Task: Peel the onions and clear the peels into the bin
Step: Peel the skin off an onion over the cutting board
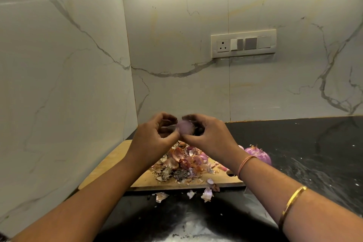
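**Q:** Where is the onion (184, 127), and how is it held?

**A:** It is in the air above the far edge of the board (110, 165), between the two hands. The left hand (155, 133) and the right hand (210, 135) face each other with fingers curled. Each pinches one side of the onion between thumb and fingertips. Blur hides which finger, if any, has hold of the skin.

**Q:** Which relation in space does the next move depend on?

**A:** The onion lies directly between the hands and is equally near to both, so neither has to reach. Its long axis cannot be told, as it shows only as a pale purple round. The peels (182, 163) are heaped straight below it, on the right half of the board. A freed strip would probably fall onto that heap.

**Q:** What else bears on the task?

**A:** A peeled onion (259, 154) rests on the worktop (314, 153) near the board's right edge, partly behind the right wrist. A few scraps (207, 194) lie on the worktop along the board's near edge. No bin is in view, so clearing appears not yet begun.

**Q:** Is there any writing?

**A:** None can be read. The switch plate (243, 43) on the back wall shows no legible mark.
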Motion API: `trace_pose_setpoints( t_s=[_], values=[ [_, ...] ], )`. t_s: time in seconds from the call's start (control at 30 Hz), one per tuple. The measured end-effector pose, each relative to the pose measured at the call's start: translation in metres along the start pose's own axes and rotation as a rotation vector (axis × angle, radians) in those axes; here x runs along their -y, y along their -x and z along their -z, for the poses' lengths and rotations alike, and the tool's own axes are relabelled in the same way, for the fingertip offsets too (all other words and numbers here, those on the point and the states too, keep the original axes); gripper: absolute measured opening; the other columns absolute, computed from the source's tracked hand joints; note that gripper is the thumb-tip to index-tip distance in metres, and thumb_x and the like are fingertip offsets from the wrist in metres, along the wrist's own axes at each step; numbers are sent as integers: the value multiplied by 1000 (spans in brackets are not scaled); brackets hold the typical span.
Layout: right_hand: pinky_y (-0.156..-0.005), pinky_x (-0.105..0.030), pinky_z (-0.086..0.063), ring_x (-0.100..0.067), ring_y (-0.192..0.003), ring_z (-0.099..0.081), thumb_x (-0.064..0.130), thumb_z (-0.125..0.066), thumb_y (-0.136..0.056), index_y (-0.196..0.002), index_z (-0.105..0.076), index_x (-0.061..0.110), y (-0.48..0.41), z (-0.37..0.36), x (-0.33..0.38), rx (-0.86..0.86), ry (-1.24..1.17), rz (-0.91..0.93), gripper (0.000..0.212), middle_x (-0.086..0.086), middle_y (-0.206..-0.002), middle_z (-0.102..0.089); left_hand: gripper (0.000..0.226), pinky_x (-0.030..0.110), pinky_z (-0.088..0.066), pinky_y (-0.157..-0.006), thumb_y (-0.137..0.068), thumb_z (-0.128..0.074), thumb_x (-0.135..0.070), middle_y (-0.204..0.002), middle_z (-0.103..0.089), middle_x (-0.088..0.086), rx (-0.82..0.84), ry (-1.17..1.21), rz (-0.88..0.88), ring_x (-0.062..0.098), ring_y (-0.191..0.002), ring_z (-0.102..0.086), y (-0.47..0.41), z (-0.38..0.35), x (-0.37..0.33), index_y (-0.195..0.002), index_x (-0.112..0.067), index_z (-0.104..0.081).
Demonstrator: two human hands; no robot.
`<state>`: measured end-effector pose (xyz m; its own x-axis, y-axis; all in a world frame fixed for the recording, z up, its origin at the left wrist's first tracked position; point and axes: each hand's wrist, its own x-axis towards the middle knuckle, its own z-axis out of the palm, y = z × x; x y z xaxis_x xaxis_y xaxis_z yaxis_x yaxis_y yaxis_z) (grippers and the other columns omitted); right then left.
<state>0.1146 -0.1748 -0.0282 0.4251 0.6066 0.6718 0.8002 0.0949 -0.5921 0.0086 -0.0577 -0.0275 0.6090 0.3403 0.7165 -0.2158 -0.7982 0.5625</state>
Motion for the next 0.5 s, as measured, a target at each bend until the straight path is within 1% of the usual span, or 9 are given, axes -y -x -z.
trace_pose_setpoints(
  t_s=[0.1, 0.17, 0.23, 0.33, 0.4, 0.5],
  values=[
    [-80, -19, -54, -11, -92, -64, 17, -75, -77, -118, -62, 15, 1, -1, 1, 1, 29, 18, 43, -1, -105, -68, 24, 9, -51, -68, -78, -69, -14, -83, -64, -14, -41, -36, -18, -4, -78, -64, -1, -1, 0, -83, -33, -56],
    [-77, -14, -54, -11, -90, -64, 16, -75, -77, -118, -61, 14, 1, -2, 2, -2, 38, 23, 43, -2, -104, -67, 22, 8, -50, -65, -78, -68, -11, -80, -65, -12, -62, -42, -16, -3, -77, -64, -1, -1, 1, -80, -30, -58],
    [-74, -12, -53, -10, -88, -64, 16, -75, -76, -116, -61, 14, 1, -2, 3, -17, 44, 23, 42, -1, -102, -67, 21, 9, -51, -64, -78, -67, -9, -79, -67, -9, -79, -33, -10, -2, -74, -64, -1, -1, 2, -78, -28, -58],
    [-72, -11, -53, -11, -87, -64, 17, -76, -76, -113, -61, 14, 2, -2, 5, -29, 50, 21, 41, 1, -98, -66, 18, 14, -53, -63, -79, -66, -8, -78, -68, -4, -99, -42, 1, 2, -72, -65, -1, -2, 4, -75, -25, -60],
    [-73, -12, -53, -11, -87, -64, 18, -76, -76, -113, -61, 14, 3, -3, 6, -29, 57, 19, 40, 0, -99, -66, 19, 15, -53, -62, -79, -66, -8, -76, -68, -3, -113, -60, 0, 5, -70, -66, -1, -3, 4, -73, -25, -59],
    [-74, -15, -54, -13, -87, -64, 18, -75, -76, -112, -61, 14, 2, -3, 6, -22, 51, 8, 39, -2, -100, -67, 23, 12, -50, -57, -78, -66, -7, -72, -65, -5, -116, -121, -26, 4, -67, -63, -1, -4, 2, -71, -27, -56]
  ],
)
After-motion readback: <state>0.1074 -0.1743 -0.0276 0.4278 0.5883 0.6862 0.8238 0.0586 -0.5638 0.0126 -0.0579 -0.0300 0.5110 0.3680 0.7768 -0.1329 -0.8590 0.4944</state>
